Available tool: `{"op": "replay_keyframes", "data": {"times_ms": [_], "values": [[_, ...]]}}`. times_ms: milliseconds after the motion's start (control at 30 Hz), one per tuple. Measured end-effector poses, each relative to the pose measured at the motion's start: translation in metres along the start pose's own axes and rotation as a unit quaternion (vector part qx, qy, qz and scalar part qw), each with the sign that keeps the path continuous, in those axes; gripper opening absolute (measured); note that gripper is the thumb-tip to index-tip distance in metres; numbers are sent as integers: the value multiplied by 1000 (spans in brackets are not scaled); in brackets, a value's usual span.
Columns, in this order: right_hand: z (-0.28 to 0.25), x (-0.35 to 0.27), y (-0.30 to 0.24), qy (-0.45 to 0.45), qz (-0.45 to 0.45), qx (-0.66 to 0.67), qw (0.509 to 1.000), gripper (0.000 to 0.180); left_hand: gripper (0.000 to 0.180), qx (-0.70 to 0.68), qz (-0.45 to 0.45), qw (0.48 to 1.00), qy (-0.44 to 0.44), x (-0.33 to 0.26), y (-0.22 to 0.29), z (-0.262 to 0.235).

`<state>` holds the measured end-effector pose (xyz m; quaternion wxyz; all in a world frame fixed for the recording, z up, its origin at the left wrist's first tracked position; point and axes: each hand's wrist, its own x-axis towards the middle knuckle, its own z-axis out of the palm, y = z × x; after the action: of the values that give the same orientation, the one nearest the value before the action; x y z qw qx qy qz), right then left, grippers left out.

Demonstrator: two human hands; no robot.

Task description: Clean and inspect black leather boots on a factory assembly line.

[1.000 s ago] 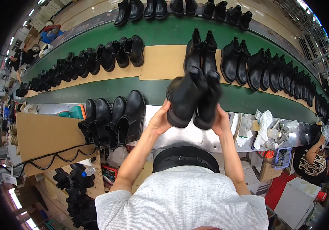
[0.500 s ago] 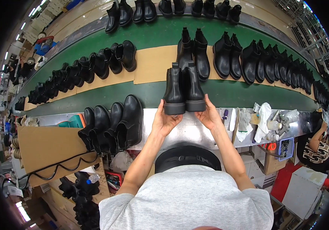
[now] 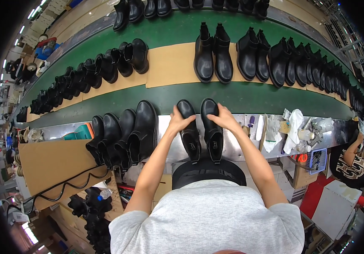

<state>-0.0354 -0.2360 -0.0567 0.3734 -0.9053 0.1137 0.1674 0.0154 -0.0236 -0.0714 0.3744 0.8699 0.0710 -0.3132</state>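
Note:
A pair of black ankle boots is in my hands in front of my body, over the metal bench edge (image 3: 165,148). My left hand (image 3: 180,120) grips the left boot (image 3: 189,136) near its toe, thumb across the top. Round the toe of the right boot (image 3: 213,134), my right hand (image 3: 224,118) closes in the same way. Both toes point away from me, and the open shafts face me. The soles are hidden, so I cannot tell whether they rest on the metal.
Beyond the bench runs a green conveyor belt (image 3: 169,99) with cardboard (image 3: 169,65) and rows of black boots (image 3: 213,55). More boots (image 3: 124,133) stand at my left beside a cardboard box (image 3: 59,165). White cloths (image 3: 293,131) and bottles lie right; another person (image 3: 351,163) works there.
The boots have come down and toward me and tipped over. Their heels faced me before; now their tops and openings show. My hands have shifted from the soles to the toes.

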Motion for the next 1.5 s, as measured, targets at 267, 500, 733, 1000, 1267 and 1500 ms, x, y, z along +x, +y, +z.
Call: {"op": "replay_keyframes", "data": {"times_ms": [267, 500, 733, 1000, 1267, 1500], "values": [[14, 26, -12, 29, 83, -60, 994, 92, 101, 104, 43, 990, 86, 18, -2, -5], [-13, 23, 22, 105, 28, 162, 981, 63, 77, -309, 95, 946, -11, 6, -8, -33], [-33, -39, -45, -119, -31, 740, 661, 37, 45, -720, 84, 634, -269, -114, 62, -54], [-63, -55, -31, -309, 74, 774, 547, 36, 62, -715, 113, 605, -333, -115, 67, -48], [2, -75, 38, -157, 185, 754, 610, 41, 38, -662, -143, 673, -296, -80, -27, -42], [2, -77, 19, -141, 190, 814, 531, 35, 27, -571, -99, 782, -228, -57, -25, -17]]}}
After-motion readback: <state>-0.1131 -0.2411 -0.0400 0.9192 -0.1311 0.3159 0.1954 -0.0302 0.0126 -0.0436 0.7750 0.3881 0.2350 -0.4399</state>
